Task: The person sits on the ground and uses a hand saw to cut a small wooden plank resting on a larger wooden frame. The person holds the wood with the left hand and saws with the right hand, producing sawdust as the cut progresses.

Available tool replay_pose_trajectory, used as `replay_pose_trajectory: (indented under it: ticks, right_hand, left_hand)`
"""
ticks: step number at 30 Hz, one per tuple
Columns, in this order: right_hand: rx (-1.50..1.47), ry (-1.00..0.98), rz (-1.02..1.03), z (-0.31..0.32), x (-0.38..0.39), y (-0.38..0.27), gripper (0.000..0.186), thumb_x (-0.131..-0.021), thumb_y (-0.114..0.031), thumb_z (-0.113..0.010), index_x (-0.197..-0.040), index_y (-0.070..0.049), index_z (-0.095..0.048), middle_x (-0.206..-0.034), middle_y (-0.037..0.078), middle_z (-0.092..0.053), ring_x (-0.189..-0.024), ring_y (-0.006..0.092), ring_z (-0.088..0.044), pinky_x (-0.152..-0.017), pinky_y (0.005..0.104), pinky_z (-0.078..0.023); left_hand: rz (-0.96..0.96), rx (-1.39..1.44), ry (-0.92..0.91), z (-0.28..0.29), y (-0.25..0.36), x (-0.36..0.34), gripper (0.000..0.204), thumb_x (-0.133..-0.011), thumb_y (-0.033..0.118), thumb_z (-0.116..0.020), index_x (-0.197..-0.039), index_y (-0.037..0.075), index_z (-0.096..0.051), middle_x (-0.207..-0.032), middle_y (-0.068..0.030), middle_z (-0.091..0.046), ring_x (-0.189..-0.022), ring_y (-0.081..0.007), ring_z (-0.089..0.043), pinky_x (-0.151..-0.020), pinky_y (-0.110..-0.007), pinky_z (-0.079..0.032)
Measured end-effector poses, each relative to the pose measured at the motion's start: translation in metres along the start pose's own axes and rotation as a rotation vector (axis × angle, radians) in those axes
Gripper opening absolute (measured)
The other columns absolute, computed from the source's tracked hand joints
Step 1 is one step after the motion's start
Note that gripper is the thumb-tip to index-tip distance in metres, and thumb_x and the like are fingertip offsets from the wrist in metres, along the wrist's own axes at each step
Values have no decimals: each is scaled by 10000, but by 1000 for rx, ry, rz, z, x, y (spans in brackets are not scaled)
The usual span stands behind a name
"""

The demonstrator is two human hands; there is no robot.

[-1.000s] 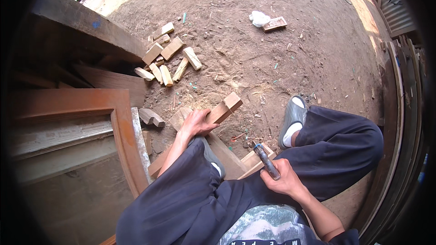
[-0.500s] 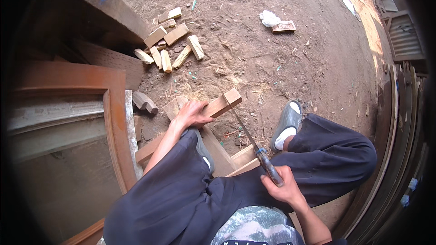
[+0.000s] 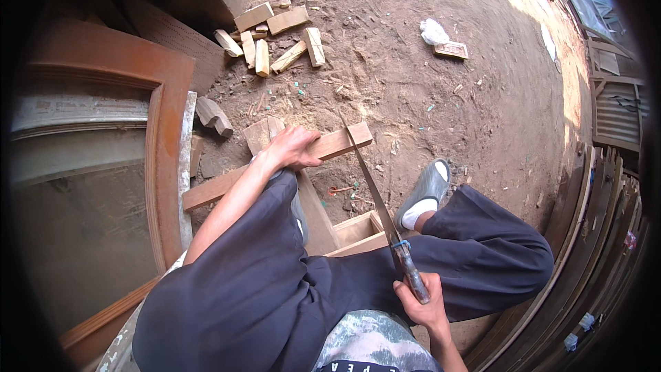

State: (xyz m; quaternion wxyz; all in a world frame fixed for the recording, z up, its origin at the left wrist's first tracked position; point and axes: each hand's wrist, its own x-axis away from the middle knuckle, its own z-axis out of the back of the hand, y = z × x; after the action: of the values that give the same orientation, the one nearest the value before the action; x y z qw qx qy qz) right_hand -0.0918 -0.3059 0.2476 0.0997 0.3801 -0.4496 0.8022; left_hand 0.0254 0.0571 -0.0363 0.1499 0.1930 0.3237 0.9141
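Observation:
My right hand (image 3: 425, 301) is wrapped round the dark handle of a hand saw (image 3: 375, 196), low over my right thigh. The long thin blade runs up and away to a wooden bar (image 3: 342, 142), crossing it a little short of its right end. Over that bar lies my left hand (image 3: 294, 147), fingers closed round it near the middle. The bar slants from beside the door frame at lower left to the upper right. Beneath it are a wooden block (image 3: 259, 136) and my left foot, which the trouser leg partly hides.
Several cut wood blocks (image 3: 288, 21) lie piled on the dirt ahead. A brown door frame (image 3: 157, 165) stands at left, stacked boards (image 3: 585, 248) at right. Between my feet sits a small wooden frame (image 3: 354, 231). A white crumpled bag (image 3: 433, 32) lies farther off.
The view has shifted, so most things sit differently in the picture. Both hands keep their hold, on the bar and the saw. The saw blade still crosses the bar near its right end.

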Motion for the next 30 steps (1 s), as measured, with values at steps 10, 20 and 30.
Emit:
replay_pose_trajectory:
  ticks: [10,20,30]
  right_hand:
    - [-8,-6,-13,3,2,1,350,-891,-69,-712,-625,-32,-487,-536,-23,-434,-544,47,-364,-475,310,-313]
    - [19,-15,78,-7,-37,21,347,-910,-69,-729,-647,-43,-504,-557,-45,-458,-529,38,-375,-468,289,-310]
    - [5,5,45,-18,-32,13,365,-916,-79,-704,-639,-20,-473,-538,-13,-424,-536,49,-367,-475,315,-321]
  left_hand:
    - [1,37,-32,8,-1,-4,722,-732,506,-853,-1223,4,-684,-1047,-242,-691,-1007,-419,-662,-872,-490,-525]
    - [-32,34,-36,5,-1,-2,714,-752,517,-833,-1223,4,-678,-1032,-230,-667,-1012,-398,-637,-896,-495,-508]
    - [2,25,-68,1,-1,-4,725,-731,501,-842,-1242,14,-677,-1039,-233,-658,-1008,-400,-629,-897,-498,-506]
